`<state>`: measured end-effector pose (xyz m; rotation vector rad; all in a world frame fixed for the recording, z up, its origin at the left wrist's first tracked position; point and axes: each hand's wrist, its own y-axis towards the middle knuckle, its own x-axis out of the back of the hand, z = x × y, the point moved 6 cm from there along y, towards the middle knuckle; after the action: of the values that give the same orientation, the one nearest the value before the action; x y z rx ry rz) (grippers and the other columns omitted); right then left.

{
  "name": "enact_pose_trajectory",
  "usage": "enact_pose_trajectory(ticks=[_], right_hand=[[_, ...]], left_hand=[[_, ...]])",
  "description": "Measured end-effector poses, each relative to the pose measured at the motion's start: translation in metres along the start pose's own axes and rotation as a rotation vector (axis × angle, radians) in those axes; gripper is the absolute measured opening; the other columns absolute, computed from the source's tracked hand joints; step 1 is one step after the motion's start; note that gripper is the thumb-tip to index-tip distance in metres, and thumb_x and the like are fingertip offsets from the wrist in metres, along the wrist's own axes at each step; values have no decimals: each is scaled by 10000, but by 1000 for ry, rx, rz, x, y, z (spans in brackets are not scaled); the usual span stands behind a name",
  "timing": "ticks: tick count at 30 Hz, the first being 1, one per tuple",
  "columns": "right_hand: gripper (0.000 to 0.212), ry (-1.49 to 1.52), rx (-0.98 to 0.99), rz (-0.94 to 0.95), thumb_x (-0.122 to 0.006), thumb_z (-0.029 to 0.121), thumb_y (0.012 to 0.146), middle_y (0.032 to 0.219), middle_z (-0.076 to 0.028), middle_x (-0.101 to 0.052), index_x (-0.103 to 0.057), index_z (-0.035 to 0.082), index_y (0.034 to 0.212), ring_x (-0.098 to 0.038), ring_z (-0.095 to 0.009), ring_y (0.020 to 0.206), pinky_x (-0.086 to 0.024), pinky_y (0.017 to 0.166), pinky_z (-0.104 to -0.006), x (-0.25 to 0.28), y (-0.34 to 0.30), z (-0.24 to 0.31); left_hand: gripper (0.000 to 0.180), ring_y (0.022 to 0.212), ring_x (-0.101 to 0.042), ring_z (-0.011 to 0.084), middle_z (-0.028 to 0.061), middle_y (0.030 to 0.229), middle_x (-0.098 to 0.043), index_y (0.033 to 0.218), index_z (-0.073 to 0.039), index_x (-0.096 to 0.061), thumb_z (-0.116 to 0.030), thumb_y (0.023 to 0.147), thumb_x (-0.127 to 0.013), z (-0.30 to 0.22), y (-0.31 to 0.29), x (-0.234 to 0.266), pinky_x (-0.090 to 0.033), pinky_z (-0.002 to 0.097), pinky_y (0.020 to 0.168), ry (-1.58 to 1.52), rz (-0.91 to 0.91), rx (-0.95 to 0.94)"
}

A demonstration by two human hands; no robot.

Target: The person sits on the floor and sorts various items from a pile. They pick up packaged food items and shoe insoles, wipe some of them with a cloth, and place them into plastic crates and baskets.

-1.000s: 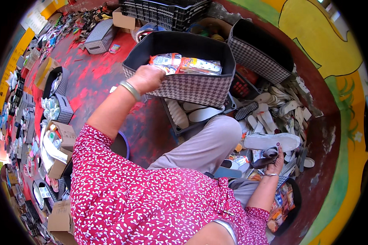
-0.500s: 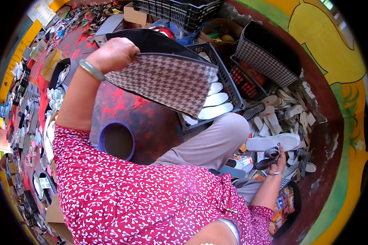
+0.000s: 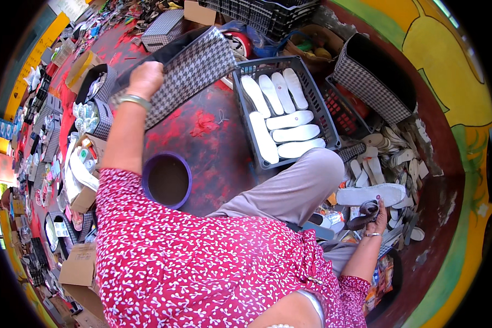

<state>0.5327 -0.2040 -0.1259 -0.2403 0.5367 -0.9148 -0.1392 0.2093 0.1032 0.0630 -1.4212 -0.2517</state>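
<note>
My left hand (image 3: 146,81) is closed on the rim of a black-lined houndstooth fabric storage bin (image 3: 197,68), held tilted over the floor. To the bin's right, a dark plastic crate (image 3: 325,112) carries several white insoles (image 3: 295,134) laid in rows. On the right side, my right hand (image 3: 378,220) is closed around a crumpled dark cloth-like item (image 3: 366,213); its exact kind is unclear. Just beyond those fingers lies a large pale insole (image 3: 370,194). Whether that hand touches the insole I cannot tell.
A purple-rimmed bucket (image 3: 189,183) of murky liquid stands near my left side. Another houndstooth bin (image 3: 366,82) is at the right by the painted wall. Loose insoles (image 3: 399,147) are heaped below it. Cardboard boxes (image 3: 77,265) and more bins line the left.
My left hand has swung the houndstooth bin leftward, off the crate, uncovering the insoles in it. The right hand keeps its hold on the dark item. The view has shifted slightly.
</note>
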Motion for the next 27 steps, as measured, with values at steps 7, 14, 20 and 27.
enact_pose_trajectory(ticks=[7,14,20,27], right_hand=[[309,-49,-64,-67,-673,203,815,985,-50,-622,-576,61,1072,-606,-198,847,-514,749,-352,9,-1,-8],[309,-91,-53,-99,-651,193,827,1036,-75,-612,-567,54,1089,-597,-223,916,-515,795,-387,40,12,-15],[341,-169,-22,-107,-652,224,823,1062,-79,-610,-570,51,1106,-600,-235,928,-527,778,-411,17,1,-18],[352,-235,-32,-127,-645,203,827,1051,-67,-597,-532,73,1134,-592,-212,918,-516,778,-372,10,-15,-15]], left_hand=[[286,952,-606,361,200,997,-632,925,-46,-669,-150,817,-425,7,-9,-205,-483,431,824,-232,132,401],[299,1034,-586,346,221,1058,-616,1011,3,-644,-139,860,-428,-72,-14,-289,-465,428,876,-466,325,593],[386,1098,-532,369,253,1133,-567,1074,30,-599,-198,786,-481,-143,6,-355,-423,390,912,-924,482,609],[471,1164,-474,335,184,1170,-567,1223,-89,-533,-124,753,-516,-96,-90,-338,-379,407,960,-572,507,154]])
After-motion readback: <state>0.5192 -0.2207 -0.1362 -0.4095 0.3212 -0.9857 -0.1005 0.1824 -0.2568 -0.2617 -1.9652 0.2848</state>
